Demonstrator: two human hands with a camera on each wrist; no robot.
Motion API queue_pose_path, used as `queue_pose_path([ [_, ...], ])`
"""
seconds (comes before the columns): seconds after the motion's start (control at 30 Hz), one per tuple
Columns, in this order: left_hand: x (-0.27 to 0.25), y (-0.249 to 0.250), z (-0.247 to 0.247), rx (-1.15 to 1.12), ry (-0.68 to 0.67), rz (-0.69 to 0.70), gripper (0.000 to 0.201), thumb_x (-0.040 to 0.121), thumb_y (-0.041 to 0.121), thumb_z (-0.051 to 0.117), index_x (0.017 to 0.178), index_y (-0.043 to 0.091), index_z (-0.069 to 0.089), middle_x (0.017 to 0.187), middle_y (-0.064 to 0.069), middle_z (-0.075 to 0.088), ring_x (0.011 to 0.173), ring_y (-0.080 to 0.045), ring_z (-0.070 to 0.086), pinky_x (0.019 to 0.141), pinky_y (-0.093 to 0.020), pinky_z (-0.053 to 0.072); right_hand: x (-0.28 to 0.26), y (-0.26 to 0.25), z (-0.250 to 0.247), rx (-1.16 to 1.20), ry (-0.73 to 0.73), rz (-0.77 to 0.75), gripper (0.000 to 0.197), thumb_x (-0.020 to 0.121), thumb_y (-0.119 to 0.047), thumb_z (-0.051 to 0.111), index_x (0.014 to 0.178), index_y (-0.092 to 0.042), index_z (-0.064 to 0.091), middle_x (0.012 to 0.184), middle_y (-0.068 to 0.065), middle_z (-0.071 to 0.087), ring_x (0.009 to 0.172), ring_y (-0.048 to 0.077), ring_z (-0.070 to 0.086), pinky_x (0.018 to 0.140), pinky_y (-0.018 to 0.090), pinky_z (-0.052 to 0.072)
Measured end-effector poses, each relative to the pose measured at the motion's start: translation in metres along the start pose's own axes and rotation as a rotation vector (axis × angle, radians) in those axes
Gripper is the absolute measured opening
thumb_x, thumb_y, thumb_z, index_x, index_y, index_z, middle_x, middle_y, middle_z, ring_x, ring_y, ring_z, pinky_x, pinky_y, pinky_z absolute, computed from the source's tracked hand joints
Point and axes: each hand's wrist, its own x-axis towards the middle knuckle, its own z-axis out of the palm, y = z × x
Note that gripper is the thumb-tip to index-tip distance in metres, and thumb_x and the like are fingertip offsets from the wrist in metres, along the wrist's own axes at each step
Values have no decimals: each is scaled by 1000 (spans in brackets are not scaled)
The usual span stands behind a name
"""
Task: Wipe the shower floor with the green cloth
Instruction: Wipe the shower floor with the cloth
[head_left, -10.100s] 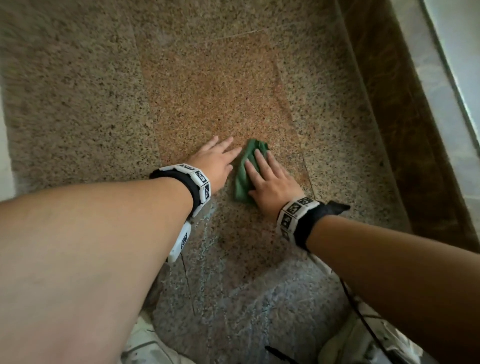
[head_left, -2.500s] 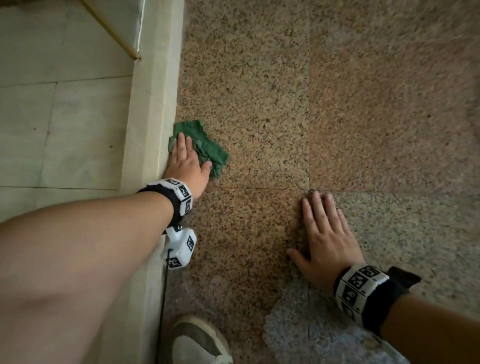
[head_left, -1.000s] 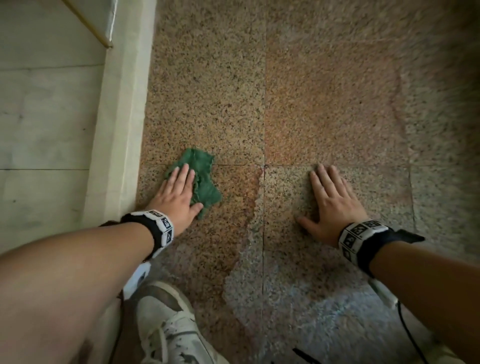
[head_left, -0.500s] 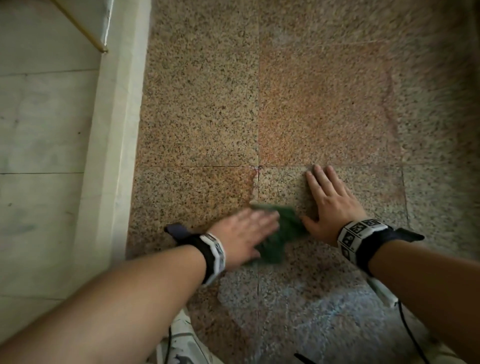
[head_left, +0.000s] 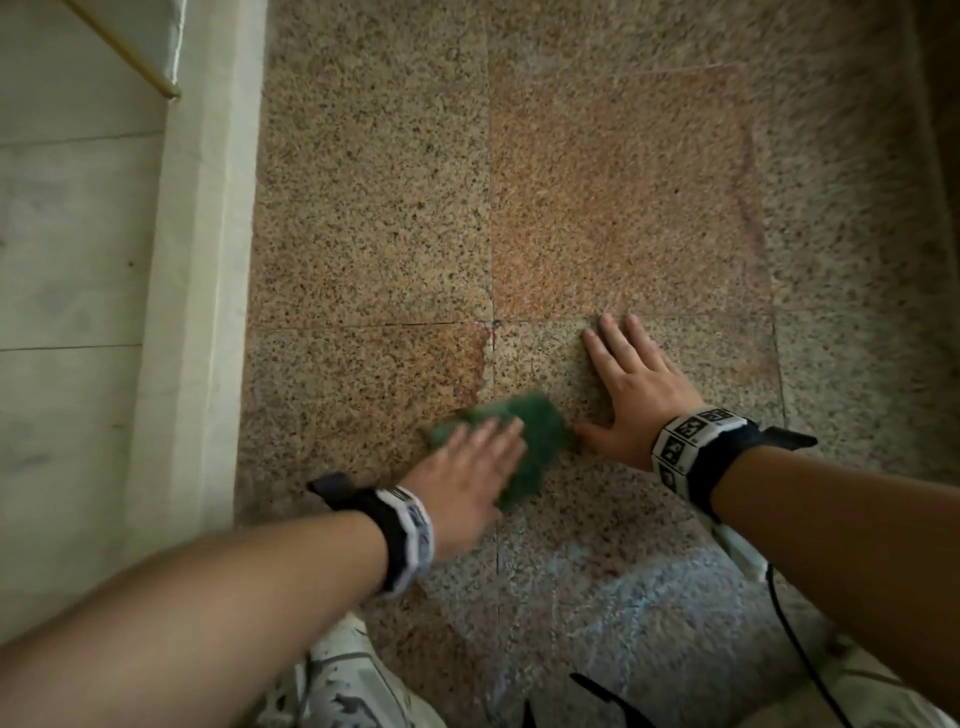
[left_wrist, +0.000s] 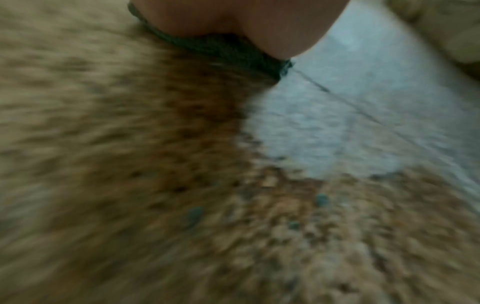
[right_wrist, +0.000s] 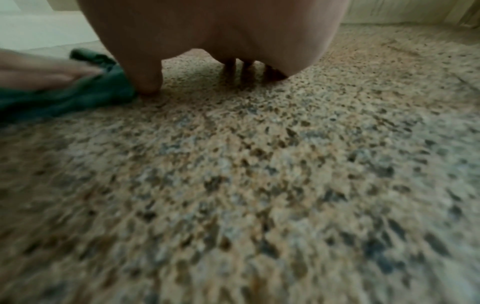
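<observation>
Speckled granite floor (head_left: 374, 218) fills the shower, with a pale curb (head_left: 197, 291) along its left side. On it lies the green cloth (head_left: 540, 441), crumpled near the tile joint. The left hand (head_left: 462, 483) presses flat on the cloth with fingers straight, blurred. The right hand (head_left: 634, 395) lies spread on the floor just beside it, its thumb touching the cloth's edge.
</observation>
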Motion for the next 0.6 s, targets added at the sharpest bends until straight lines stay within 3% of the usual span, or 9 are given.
queue_pose_path([
  [0.13, 10, 48, 17, 231, -6, 320, 74, 106, 41, 27, 149, 15, -26, 150, -2, -40, 149, -26, -21, 113, -42, -22, 0, 0, -1, -7, -9, 0, 115, 80, -71, 55, 154, -26, -20, 161, -3, -26, 148, 23, -24, 120, 40, 0],
  [0.23, 17, 33, 13, 340, 17, 417, 74, 106, 49, 21, 144, 17, -34, 147, 2, -43, 149, -23, -23, 111, -39, -26, 1, -1, -1, -18, -14, 10, 116, 79, -72, 55, 154, -26, -21, 160, -3, -27, 148, 22, -23, 121, 41, 2],
  [0.3, 14, 13, 9, 386, 4, 408, 73, 105, 52, 20, 144, 19, -32, 150, 2, -40, 149, -21, -23, 111, -38, -27, 1, -1, -1, -20, -19, 13, 116, 79, -72, 56, 154, -26, -21, 161, -3, -27, 148, 23, -23, 121, 42, 3],
  [0.4, -3, -33, 7, 356, 16, 177, 77, 103, 52, 25, 145, 21, -31, 152, -4, -40, 144, -22, -30, 114, -42, -20, 2, -1, -3, -16, -27, 7, 116, 79, -71, 57, 154, -25, -20, 161, -3, -26, 148, 24, -23, 122, 42, 3],
  [0.5, -40, -94, 20, 216, 25, -199, 82, 103, 52, 25, 145, 13, -34, 148, -9, -48, 140, -22, -41, 117, -42, -16, 1, -1, -4, -32, -43, 9, 114, 81, -71, 55, 154, -25, -20, 160, -2, -28, 148, 24, -24, 121, 41, 3],
  [0.57, -56, -115, 33, 95, 153, -420, 88, 101, 51, 39, 149, 7, -21, 155, -13, -36, 140, -20, -42, 120, -41, -7, 2, -1, -4, -33, -44, 9, 115, 81, -72, 54, 154, -26, -21, 160, -3, -28, 148, 24, -24, 121, 42, 4],
  [0.6, -57, -117, 36, 35, 136, -476, 87, 101, 49, 39, 147, 7, -22, 155, -12, -35, 141, -21, -39, 120, -42, -4, 2, -1, -4, -35, -42, 10, 116, 80, -73, 54, 154, -26, -22, 160, -3, -28, 148, 24, -24, 121, 42, 4],
])
